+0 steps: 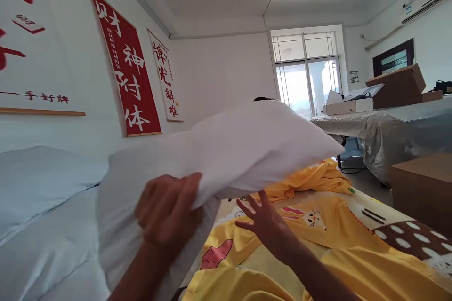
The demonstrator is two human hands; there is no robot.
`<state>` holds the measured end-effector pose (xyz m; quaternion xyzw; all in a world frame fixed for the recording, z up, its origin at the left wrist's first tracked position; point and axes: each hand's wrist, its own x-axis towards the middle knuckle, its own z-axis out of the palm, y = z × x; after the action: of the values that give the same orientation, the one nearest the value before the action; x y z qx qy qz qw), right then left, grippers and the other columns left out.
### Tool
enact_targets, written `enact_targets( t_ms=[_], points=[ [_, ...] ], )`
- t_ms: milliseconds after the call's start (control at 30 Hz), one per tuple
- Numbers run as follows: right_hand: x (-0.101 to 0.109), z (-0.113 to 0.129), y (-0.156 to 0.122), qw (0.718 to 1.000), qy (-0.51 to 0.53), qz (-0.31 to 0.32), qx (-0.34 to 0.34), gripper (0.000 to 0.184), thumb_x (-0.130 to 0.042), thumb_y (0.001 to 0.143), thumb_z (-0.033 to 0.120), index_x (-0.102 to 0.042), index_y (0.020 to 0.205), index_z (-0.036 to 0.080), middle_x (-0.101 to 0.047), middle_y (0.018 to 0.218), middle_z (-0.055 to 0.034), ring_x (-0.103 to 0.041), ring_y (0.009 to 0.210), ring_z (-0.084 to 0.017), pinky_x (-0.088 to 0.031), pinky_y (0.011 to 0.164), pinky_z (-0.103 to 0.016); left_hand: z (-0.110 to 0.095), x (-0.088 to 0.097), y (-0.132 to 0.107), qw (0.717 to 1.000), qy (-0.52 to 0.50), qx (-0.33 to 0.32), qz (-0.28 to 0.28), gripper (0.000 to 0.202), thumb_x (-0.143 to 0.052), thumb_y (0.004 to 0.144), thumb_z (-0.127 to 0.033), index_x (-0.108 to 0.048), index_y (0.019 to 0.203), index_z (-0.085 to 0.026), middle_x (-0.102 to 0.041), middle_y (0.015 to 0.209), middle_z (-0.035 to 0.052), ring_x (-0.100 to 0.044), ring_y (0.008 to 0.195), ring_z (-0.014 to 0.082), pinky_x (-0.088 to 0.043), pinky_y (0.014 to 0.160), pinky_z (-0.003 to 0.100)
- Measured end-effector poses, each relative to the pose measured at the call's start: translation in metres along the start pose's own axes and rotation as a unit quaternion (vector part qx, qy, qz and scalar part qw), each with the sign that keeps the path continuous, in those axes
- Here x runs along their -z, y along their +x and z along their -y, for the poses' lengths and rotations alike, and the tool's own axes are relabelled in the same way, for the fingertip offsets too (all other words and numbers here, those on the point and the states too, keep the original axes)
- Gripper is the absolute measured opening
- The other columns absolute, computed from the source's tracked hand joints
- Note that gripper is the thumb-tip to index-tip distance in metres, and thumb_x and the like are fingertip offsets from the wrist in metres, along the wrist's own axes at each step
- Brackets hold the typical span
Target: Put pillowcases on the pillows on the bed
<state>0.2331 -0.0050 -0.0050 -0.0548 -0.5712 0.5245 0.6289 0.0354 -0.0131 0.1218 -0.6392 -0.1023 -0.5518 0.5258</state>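
From where I stand, the white pillow [261,141] is held up across the middle of the frame, one corner pointing out to the right and its bulk sagging toward the lower left. I'd judge it light and soft, too floppy to keep a shape and with nothing in it to break; the smooth cover might slide under a loose grasp, so a bunched edge or a corner should serve better than the puffed middle.

The left hand [171,209], low and left of centre, has just such a hold, its fingers closed on a pinched fold of the near edge. The right hand [266,228], just right of centre, is open and holds nothing, fingers spread beneath the lower edge; whether a fingertip brushes the cloth I can't quite tell from here.

Below, yellow bedding [335,221] printed with a rabbit lies rumpled over the lower right. A white padded surface [42,258] fills the lower left. Farther out, a cardboard box [423,193] stands at the right edge, near a table [374,134] draped in clear plastic with opened boxes [399,87] on it. A red scroll [130,87] hangs at upper left, and a bright window [291,87] sits at upper right
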Motion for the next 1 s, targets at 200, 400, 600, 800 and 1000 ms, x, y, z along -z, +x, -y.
enact_targets(
  t_ms=[200,400,600,800,1000],
  points=[
    [0.022,0.020,-0.012,0.895,0.102,-0.422,0.099,0.033,-0.068,0.063,0.035,-0.063,0.092,0.020,-0.065,0.085,0.0010,-0.059,0.086,-0.017,-0.050,0.085,-0.033,-0.120,-0.061,-0.039,0.979,-0.168,-0.094,0.068,0.028,-0.036,0.085,-0.006,-0.060,0.099,-0.007,-0.065,0.075,0.0096,-0.060,0.073,0.0176,-0.050,0.076,0.035],
    [0.083,0.034,-0.006,0.865,0.073,-0.480,0.131,0.021,-0.065,0.046,0.019,-0.050,0.060,0.018,-0.052,0.061,0.0073,-0.046,0.062,-0.009,-0.048,0.062,-0.021,-0.132,-0.097,-0.050,0.956,-0.252,-0.092,0.119,0.029,-0.044,0.086,-0.011,-0.060,0.110,-0.010,-0.067,0.105,0.0122,-0.059,0.105,0.0223,-0.047,0.095,0.038],
    [0.101,0.038,-0.006,0.842,-0.041,-0.518,0.147,0.017,-0.060,0.046,0.017,-0.047,0.058,0.017,-0.050,0.059,0.0070,-0.046,0.061,-0.007,-0.044,0.060,-0.015,-0.093,-0.085,-0.080,0.941,-0.226,0.245,0.057,0.058,-0.064,0.075,-0.014,-0.047,0.129,-0.024,-0.045,0.138,0.0093,-0.041,0.129,0.0252,-0.041,0.104,0.043],
    [0.105,0.040,-0.010,0.863,-0.047,-0.497,0.077,0.016,-0.062,0.043,0.020,-0.054,0.057,0.018,-0.051,0.053,0.0069,-0.044,0.055,-0.010,-0.043,0.055,-0.020,-0.051,-0.080,-0.134,0.555,-0.399,0.727,0.063,0.102,-0.076,0.057,-0.049,-0.026,0.144,-0.029,-0.045,0.140,0.0116,-0.047,0.124,0.0321,-0.046,0.097,0.043],
    [0.087,0.031,-0.014,0.891,-0.119,-0.435,0.051,0.017,-0.061,0.042,0.022,-0.060,0.059,0.019,-0.064,0.065,-0.0001,-0.056,0.072,-0.019,-0.049,0.067,-0.028,-0.041,-0.056,-0.153,0.454,-0.411,0.791,0.013,0.078,-0.079,0.044,-0.037,-0.058,0.116,-0.018,-0.069,0.100,0.0082,-0.062,0.098,0.0312,-0.054,0.081,0.038]
  ],
)
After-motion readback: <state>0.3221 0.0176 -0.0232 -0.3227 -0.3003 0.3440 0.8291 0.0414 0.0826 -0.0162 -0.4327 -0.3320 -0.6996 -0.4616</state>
